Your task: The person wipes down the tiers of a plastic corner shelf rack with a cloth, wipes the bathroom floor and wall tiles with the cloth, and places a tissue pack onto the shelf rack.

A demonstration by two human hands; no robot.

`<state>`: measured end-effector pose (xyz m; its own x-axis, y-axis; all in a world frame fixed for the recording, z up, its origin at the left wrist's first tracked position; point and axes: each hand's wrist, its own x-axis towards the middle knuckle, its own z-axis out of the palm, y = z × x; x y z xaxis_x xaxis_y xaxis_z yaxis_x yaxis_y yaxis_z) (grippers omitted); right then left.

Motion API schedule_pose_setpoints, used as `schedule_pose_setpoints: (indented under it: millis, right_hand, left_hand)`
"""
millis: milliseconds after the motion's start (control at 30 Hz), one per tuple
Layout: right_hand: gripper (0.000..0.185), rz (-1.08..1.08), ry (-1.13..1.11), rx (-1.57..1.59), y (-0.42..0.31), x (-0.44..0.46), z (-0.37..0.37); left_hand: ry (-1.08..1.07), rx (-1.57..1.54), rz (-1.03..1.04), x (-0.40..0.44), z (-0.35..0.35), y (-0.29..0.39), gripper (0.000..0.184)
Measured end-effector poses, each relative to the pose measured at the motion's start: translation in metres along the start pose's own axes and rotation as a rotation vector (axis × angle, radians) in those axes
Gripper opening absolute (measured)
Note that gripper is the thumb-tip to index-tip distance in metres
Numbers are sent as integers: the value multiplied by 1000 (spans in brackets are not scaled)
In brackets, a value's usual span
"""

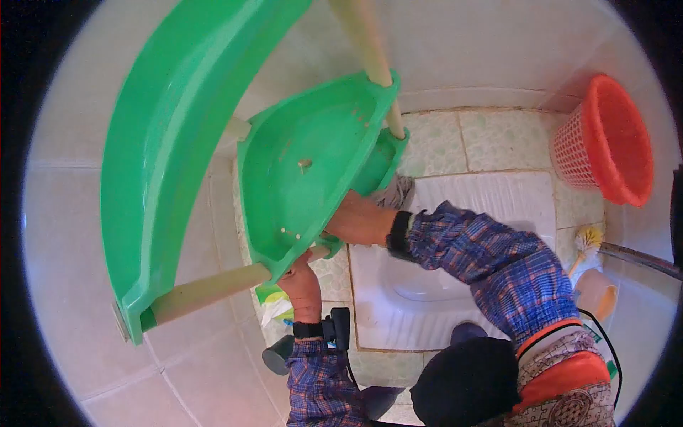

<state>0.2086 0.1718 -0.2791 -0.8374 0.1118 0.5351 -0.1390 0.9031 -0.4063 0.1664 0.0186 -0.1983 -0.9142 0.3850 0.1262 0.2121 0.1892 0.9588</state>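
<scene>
Two bare hands at a green plastic corner shelf (pixel 306 196), three tiers in view. All places below taken from its middle tier (pixel 320 135).

Upper tier (pixel 167 164): left of the middle tier and closer to the camera. Lower tier (pixel 375 171): beneath it, mostly covered. Cream post (pixel 213 292): runs from the middle tier's near corner to the upper tier.

Left hand (pixel 302 285): at the middle tier's near corner, touching post and rim; fingers partly covered, so cannot tell whether wrapped tight or only laid against it. Right hand (pixel 348 213): reaches in under the middle tier's right edge; fingers out of sight, cannot tell whether spread, pressed together or pinching something.

On the middle tier: pale specks (pixel 290 233) by the near corner, one brownish spot (pixel 304 164) about the middle.

Right of the middle tier: grey stringy cloth (pixel 400 191) just past the right wrist, then white squat toilet (pixel 491 199), partly behind the right arm. Well to the right: orange-red lattice basket (pixel 573 149), and yellow-bristled brush (pixel 588 240) nearer the wearer. Below the near corner: green-and-white packet (pixel 276 306). Nearer the wearer than that: dark grey cup (pixel 277 354).
</scene>
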Motion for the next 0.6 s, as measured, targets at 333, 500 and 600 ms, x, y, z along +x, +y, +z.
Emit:
schedule_pose_setpoints:
  millis: [333, 500, 600]
  right_hand:
    - [10, -55, -25, 46, -25, -27, 2]
    - [11, -335, -263, -97, -7, -16, -41]
    - [10, -162, -141, -238, -14, -9, -41]
  left_hand:
    - [-19, -45, 5, 2, -2, 2, 13]
    - [26, 9, 11, 1, -3, -5, 15]
    - [-3, 41, 17, 2, -3, -8, 17]
